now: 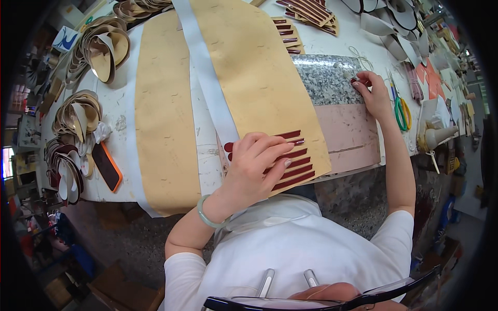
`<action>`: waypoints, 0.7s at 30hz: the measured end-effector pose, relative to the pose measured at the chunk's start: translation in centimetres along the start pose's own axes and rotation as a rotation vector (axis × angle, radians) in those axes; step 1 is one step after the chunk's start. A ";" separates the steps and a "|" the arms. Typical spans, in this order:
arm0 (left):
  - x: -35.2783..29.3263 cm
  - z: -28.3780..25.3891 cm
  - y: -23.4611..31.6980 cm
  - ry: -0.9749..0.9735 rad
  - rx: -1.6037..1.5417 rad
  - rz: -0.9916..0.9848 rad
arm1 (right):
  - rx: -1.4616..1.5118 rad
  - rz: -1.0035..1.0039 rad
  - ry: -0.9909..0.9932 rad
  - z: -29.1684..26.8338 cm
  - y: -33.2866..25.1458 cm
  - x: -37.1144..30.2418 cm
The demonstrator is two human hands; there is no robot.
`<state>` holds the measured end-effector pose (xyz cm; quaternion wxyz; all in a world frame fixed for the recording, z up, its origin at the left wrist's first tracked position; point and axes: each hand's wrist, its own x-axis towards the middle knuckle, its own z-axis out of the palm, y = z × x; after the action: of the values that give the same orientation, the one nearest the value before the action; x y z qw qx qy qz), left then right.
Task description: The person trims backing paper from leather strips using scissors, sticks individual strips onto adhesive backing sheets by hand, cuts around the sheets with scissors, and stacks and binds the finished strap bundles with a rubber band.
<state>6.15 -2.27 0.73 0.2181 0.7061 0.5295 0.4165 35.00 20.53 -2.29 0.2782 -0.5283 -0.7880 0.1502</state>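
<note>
My left hand (254, 163) lies over the lower end of a tan sheet (259, 72) with a pale strip along its left edge. Its fingers are apart, resting on a row of dark red strips (298, 171) set side by side on the sheet. Rounded red ends (228, 147) peek out left of that hand. To the right, my right hand (374, 93) is closed in a pinch on a small dark red piece (354, 81), above a speckled grey stone slab (327, 78). The piece's full shape is hidden by the fingers.
Another long tan sheet (163, 103) lies to the left. Stacked curved pieces (106, 49) and an orange-edged phone (107, 166) are at the left side. Green-and-yellow-handled scissors (401, 111) and a thread cone (441, 137) sit at the right. More red-stripped tan pieces (311, 13) lie at the back.
</note>
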 end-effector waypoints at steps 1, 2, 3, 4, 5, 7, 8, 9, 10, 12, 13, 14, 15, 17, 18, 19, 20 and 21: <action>0.3 0.2 0.1 0.003 0.006 0.006 | 0.003 -0.004 0.007 -0.2 0.0 0.2; 0.5 0.3 0.3 0.011 -0.045 0.008 | 0.019 -0.021 -0.036 -0.5 0.1 0.4; 0.7 0.6 0.5 0.020 -0.094 0.007 | 0.037 -0.040 -0.081 -0.7 -0.1 0.6; 0.8 0.8 0.9 0.024 -0.089 0.010 | 0.040 -0.045 -0.078 -0.8 -0.4 0.4; 1.0 1.0 1.5 -0.048 -0.301 -0.167 | 0.005 -0.121 -0.087 -0.8 -1.0 -0.1; 0.8 1.3 1.3 -0.171 -0.544 -0.398 | -0.027 -0.346 -0.081 -0.3 -4.1 -1.6; 0.8 1.9 1.4 -0.173 -0.811 -0.583 | -0.034 -0.483 -0.066 0.2 -6.7 -3.2; 1.1 1.8 1.8 -0.159 -0.903 -0.683 | 0.034 -0.617 -0.064 0.4 -9.6 -4.8; 1.5 1.5 2.3 -0.152 -0.998 -0.780 | 0.097 -0.744 -0.058 0.1 -12.3 -6.2; 0.6 1.3 1.9 -0.128 -1.061 -0.724 | 0.162 -0.828 -0.102 -1.0 -15.9 -7.9; 0.0 1.1 1.8 -0.109 -1.124 -0.667 | 0.169 -0.823 -0.101 -1.5 -16.3 -7.8; -0.4 1.0 1.9 -0.110 -1.119 -0.674 | 0.153 -0.848 -0.124 -2.0 -16.7 -7.8; -0.6 1.0 2.0 -0.071 -1.116 -0.660 | 0.137 -0.877 -0.148 -2.2 -16.8 -7.7; -1.1 0.7 1.7 -0.027 -1.045 -0.634 | 0.198 -0.825 -0.187 -2.0 -17.2 -8.1; -1.3 0.7 1.7 -0.025 -1.045 -0.637 | 0.245 -0.771 -0.224 -2.0 -17.3 -8.3; -1.6 0.7 1.8 -0.002 -0.971 -0.627 | 0.247 -0.771 -0.227 -2.1 -17.4 -8.3; -1.8 0.7 1.8 0.019 -0.898 -0.615 | 0.252 -0.750 -0.224 -2.1 -17.5 -8.3; -1.7 0.6 2.2 0.076 -0.898 -0.595 | 0.256 -0.728 -0.220 -2.2 -17.6 -8.3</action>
<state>7.76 -4.53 1.46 0.5878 0.3474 0.4838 0.5474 25.51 5.83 6.45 0.2906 -0.1566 -0.9237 0.1944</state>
